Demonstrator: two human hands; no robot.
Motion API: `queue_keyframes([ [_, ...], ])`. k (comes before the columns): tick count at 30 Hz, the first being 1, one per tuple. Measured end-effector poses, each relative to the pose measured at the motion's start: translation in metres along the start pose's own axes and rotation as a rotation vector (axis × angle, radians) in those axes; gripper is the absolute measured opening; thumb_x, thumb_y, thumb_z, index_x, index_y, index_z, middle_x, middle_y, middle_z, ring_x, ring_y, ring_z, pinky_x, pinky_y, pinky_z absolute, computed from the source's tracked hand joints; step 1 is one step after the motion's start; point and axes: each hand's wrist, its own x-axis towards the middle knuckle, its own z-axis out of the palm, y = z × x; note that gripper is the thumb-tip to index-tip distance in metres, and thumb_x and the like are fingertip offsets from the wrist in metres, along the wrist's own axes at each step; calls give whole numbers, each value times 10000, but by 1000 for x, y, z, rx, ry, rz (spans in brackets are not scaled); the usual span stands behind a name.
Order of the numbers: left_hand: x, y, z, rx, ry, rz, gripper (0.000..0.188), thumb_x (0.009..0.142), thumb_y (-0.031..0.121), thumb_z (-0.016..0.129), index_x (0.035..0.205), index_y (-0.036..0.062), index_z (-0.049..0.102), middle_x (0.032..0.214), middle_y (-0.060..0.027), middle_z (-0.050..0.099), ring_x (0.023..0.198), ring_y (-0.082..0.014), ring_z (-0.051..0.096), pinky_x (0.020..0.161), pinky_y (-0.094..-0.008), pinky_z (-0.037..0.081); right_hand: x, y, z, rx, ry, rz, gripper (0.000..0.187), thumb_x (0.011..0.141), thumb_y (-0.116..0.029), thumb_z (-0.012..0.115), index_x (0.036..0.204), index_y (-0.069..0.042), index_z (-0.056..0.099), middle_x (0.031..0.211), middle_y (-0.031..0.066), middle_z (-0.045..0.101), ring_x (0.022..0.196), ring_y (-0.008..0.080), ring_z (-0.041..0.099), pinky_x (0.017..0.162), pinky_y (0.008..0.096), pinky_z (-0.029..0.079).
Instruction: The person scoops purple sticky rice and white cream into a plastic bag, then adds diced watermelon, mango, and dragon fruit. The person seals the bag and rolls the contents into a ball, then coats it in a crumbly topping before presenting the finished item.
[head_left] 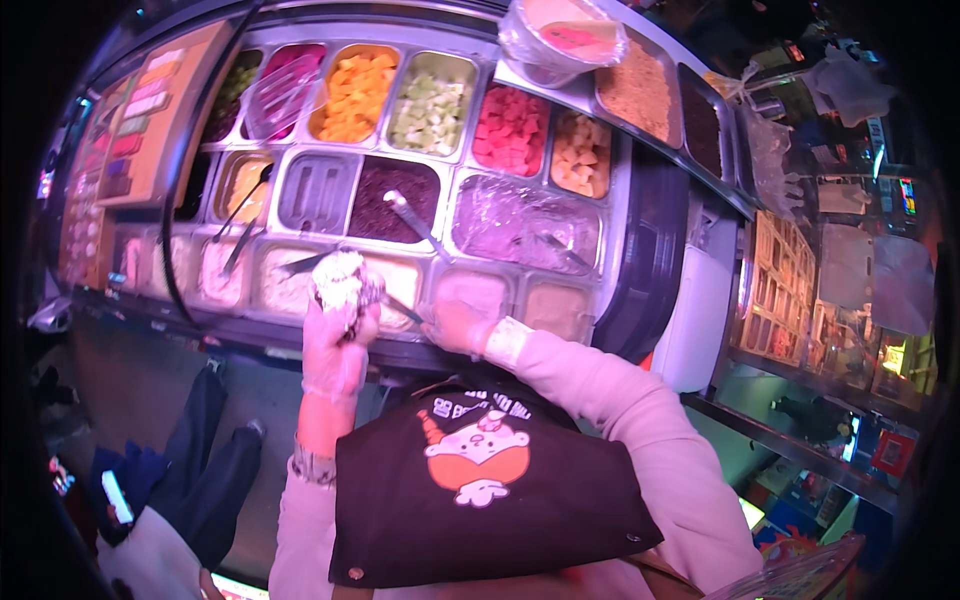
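My left hand (337,345), in a thin clear glove, is raised at the counter's front edge, cupped under a dark purple lump with a white, creamy topping (347,285). The lump looks like the dark, grainy filling in the pan (393,198) behind it. Just to the right, my right hand (460,326) is closed around a slim utensil (404,309). The utensil points left toward the lump, over a pan of pale cream (397,285). Its tip is partly hidden, so I cannot tell whether it is a spoon or a spatula, or whether it touches the lump.
Behind stand pans of orange cubes (355,92), green cubes (433,105), red cubes (510,130) and a film-covered purple mash (525,222). A spoon handle (412,220) sticks out of the dark pan. A wrapped tub (562,42) sits at the back right. Another person's legs (215,470) show at lower left.
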Motion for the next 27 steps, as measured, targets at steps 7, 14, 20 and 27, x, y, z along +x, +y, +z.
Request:
queue_keyframes([
  [7,21,-40,68,74,-111,-162,790,799,-52,754,1489,78,392,1215,-215,631,1034,-345,695,790,-408,637,19,213,-214,-189,794,151,186,899,-191,660,870,-41,767,864,180,739,826,332,727,753,400,563],
  [14,57,-74,102,-247,-299,-322,863,801,49,737,1546,102,305,1438,-249,488,1327,-481,525,1041,-690,496,100,317,-270,-491,638,345,219,868,-237,659,1022,-96,727,1036,213,733,1021,417,700,891,490,558],
  [20,91,-93,110,-432,-291,-378,740,901,114,657,1560,105,320,1504,-238,455,1386,-481,476,1071,-754,420,119,291,-242,-293,653,371,259,773,-108,711,1012,-58,626,980,256,717,937,455,707,775,510,571],
  [27,116,-107,89,-279,-182,-368,530,989,187,620,1485,138,443,1429,-176,557,1303,-428,571,1010,-714,495,54,221,-240,193,853,125,340,853,-132,756,1179,-41,732,1068,184,761,941,310,747,834,381,584],
])
